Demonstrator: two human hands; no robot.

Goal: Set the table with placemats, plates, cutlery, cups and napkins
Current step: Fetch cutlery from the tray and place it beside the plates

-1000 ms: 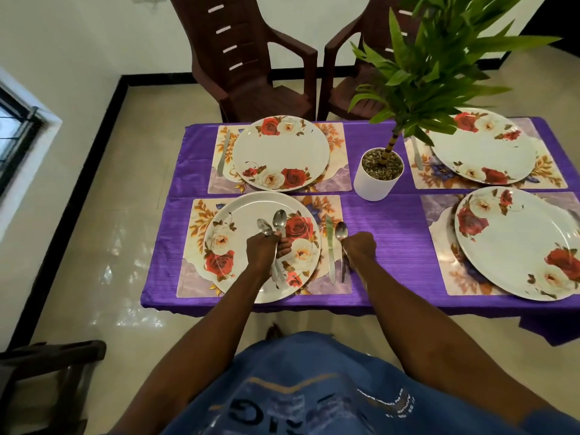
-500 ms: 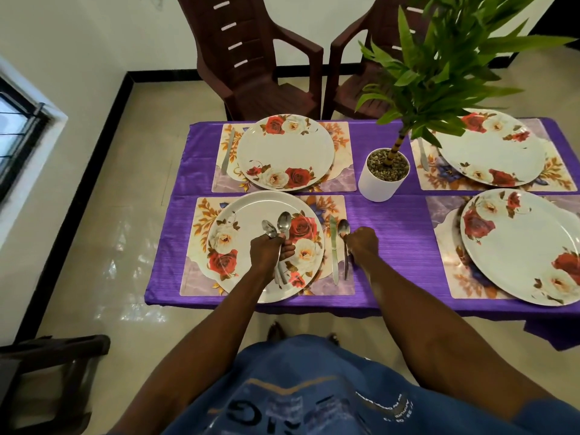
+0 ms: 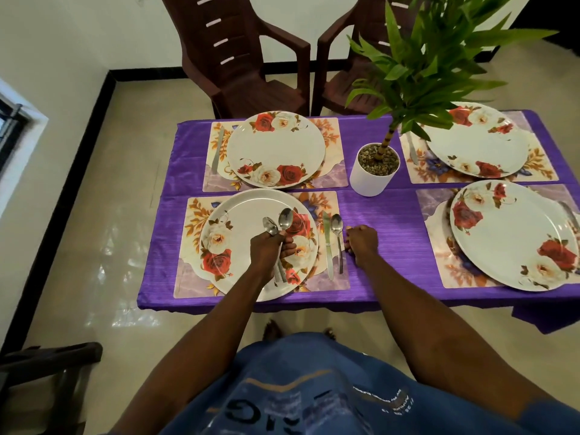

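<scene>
Left hand (image 3: pixel 271 248) has its grip wrapped round two spoons (image 3: pixel 279 222) above the near plate (image 3: pixel 238 215). Right hand (image 3: pixel 361 241) sits loosely curled on the desk (image 3: pixel 386 211), holding nothing, just beside a laid spoon (image 3: pixel 337 233) and knife (image 3: pixel 327 243). Risk: a careless brush knocks them crooked.

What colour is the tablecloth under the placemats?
Purple, with a faint horizontal ribbed sheen; the tablecloth shows clearly in the head view.

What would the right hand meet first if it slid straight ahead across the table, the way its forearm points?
Probably the spoon lying just left of the right hand, then the knife beside it on the placemat; depth is hard to judge.
</scene>
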